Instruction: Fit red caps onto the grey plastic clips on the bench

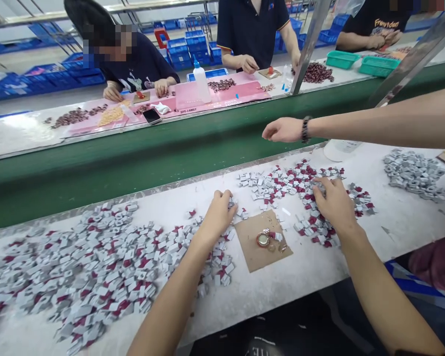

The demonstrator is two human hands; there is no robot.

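My left hand (219, 216) is closed, fingers curled around a small grey plastic piece (230, 201) at the fingertips, just left of a square of brown cardboard (251, 254). My right hand (335, 203) reaches into a loose heap of grey and maroon pieces (282, 184), thumb and forefinger apart; its other fingertips are partly hidden. Lying on the cardboard are a small round metal-rimmed disc (262, 239), a grey-and-maroon piece (276, 236) and several tiny gold-coloured bits.
A wide spread of grey and maroon pieces (107, 267) covers the table's left. At right lies a grey pile (413, 173). Another person's arm (378, 118) reaches in above a white lid-like object (339, 151). Beyond the green belt (163, 173), several people work.
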